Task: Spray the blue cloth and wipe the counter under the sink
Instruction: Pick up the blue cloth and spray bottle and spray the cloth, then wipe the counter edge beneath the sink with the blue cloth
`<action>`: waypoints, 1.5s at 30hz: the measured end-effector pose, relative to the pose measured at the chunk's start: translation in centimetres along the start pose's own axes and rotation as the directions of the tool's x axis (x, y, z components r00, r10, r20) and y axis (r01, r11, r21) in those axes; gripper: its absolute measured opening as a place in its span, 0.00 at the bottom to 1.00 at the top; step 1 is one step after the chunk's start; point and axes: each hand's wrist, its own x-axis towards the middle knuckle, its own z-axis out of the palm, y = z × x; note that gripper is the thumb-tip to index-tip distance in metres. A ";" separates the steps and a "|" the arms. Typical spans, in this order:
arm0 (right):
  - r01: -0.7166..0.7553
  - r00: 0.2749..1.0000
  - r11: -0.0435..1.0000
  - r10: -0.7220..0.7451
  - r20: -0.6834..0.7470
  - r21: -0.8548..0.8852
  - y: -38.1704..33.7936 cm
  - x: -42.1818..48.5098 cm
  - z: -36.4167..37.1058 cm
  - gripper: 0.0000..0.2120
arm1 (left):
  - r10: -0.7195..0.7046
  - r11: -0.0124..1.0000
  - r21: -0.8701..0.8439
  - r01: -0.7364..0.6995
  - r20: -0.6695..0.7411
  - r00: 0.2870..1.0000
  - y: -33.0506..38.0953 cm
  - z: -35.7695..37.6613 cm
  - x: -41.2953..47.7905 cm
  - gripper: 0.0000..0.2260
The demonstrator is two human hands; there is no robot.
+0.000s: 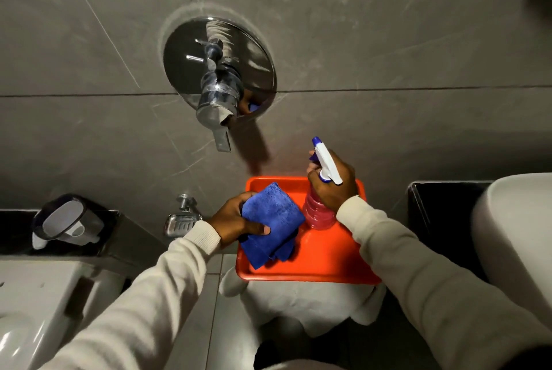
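A folded blue cloth point(270, 220) is gripped by my left hand point(236, 220) just above the left side of an orange tray point(322, 265). My right hand point(334, 184) is wrapped around the neck of a spray bottle point(318, 214) with pink liquid and a white-and-blue trigger head point(325, 160). The bottle stands upright at the tray's back edge, right beside the cloth, its nozzle pointing up and left. A white sink point(513, 238) sits at the right, with a black counter surface point(442, 205) beside it.
The tray rests on a white stool point(301, 301). A chrome mixer valve point(219, 71) is on the grey tiled wall above. A chrome soap dish point(180, 222) and a clear jug point(65, 222) on a dark ledge are at left, a white toilet point(35, 304) below them.
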 end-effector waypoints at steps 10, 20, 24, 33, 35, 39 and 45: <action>-0.324 0.942 0.945 0.318 0.104 0.048 -0.9 -5.5 -4.3 0.43 | 0.028 0.990 -0.140 0.009 0.262 0.965 1.3 3.2 -0.7 0.29; -0.428 0.666 0.208 0.731 0.151 0.879 -3.2 -22.0 -14.4 0.36 | 0.111 0.974 0.093 -0.208 0.603 0.790 1.6 19.9 -0.6 0.29; -0.336 0.702 0.316 0.712 0.012 0.887 -2.7 -27.2 -19.8 0.20 | 0.204 0.930 0.096 -0.354 0.666 0.718 0.7 27.2 -2.3 0.28; -0.557 0.717 0.815 0.569 -0.402 0.162 1.8 -33.8 -32.8 0.21 | 0.501 0.808 0.022 -0.588 0.500 0.707 5.4 40.3 -3.6 0.10; -0.440 0.858 0.862 0.321 -0.400 -0.252 2.9 -33.6 -32.3 0.20 | 0.538 0.679 0.162 -0.716 0.553 0.636 6.2 41.7 -3.0 0.11; -0.313 0.942 0.698 0.314 -0.118 -0.644 5.9 -33.7 -29.8 0.24 | 0.354 0.179 0.515 -0.838 0.761 0.544 4.8 45.0 -1.8 0.26; -0.250 0.918 0.587 0.397 0.004 -0.770 9.2 -34.7 -28.7 0.25 | 0.305 -0.208 0.734 -0.647 0.677 0.670 4.1 47.1 0.4 0.41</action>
